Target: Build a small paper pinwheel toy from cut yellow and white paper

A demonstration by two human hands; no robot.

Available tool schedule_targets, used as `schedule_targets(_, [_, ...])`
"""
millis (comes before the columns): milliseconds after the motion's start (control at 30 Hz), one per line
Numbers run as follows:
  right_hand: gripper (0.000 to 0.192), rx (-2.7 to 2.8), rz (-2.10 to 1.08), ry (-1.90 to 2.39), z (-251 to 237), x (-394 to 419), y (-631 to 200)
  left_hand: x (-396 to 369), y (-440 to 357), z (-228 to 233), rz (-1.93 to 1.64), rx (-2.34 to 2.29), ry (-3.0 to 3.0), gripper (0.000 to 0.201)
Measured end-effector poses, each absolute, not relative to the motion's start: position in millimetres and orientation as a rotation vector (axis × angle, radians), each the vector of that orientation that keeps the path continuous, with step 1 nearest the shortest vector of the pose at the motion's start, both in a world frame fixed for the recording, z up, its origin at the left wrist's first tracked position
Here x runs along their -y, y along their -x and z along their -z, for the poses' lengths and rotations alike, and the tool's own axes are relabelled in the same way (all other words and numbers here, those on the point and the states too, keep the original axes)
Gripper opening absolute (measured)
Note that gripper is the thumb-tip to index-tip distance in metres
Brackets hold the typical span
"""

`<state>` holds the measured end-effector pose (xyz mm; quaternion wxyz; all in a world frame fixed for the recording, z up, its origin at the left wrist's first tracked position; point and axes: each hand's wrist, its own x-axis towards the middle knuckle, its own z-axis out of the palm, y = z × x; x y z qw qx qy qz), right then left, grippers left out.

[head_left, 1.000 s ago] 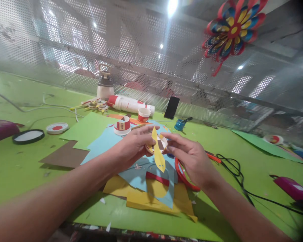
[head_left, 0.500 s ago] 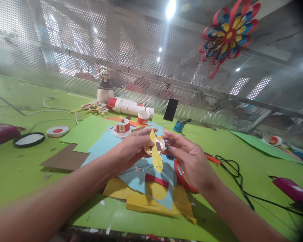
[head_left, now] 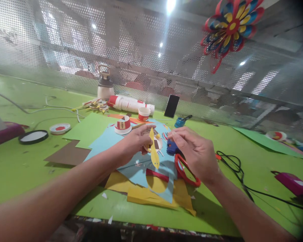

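Left hand (head_left: 135, 141): you're gripping the paper disc (head_left: 159, 144) above blue paper (head_left: 135, 176).
Right hand (head_left: 198, 153): you're holding fingertips near each other; whether they're pinching shut, I can't tell.
Paper disc: likely weighing little, yellow strip (head_left: 155, 156) creasing easily; hold the rim.

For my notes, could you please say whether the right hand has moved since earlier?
Yes, the right hand has moved rightward relative to the smartphone.

From here I'm getting smooth, matt paper on the yellow cut-out (head_left: 155, 158), matt paper again on the blue sheet (head_left: 101, 144), glossy plastic-looking red loop (head_left: 195, 183), smooth green tabletop (head_left: 15, 171), perforated metal-looking screen (head_left: 141, 43).
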<state>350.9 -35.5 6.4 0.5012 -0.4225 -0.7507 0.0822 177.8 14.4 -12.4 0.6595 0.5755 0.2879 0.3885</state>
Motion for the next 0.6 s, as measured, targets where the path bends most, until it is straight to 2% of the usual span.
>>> schedule_targets(167, [0.023,1.965,-0.191,0.993,-1.9,35.5,-349.3,-15.0,-181.7,15.4,-0.925,-0.747,-1.399,0.064])
schedule_targets(400, [0.027,2.164,-0.129,0.99,-0.3,39.1,-347.8,-12.9,-178.8,10.5,-0.927,-0.638,-1.257,0.063])
schedule_targets(600, [0.027,2.132,-0.104,0.977,-0.8,41.5,-350.1,-13.4,-175.6,7.2,-0.93,-0.612,-1.18,0.05])
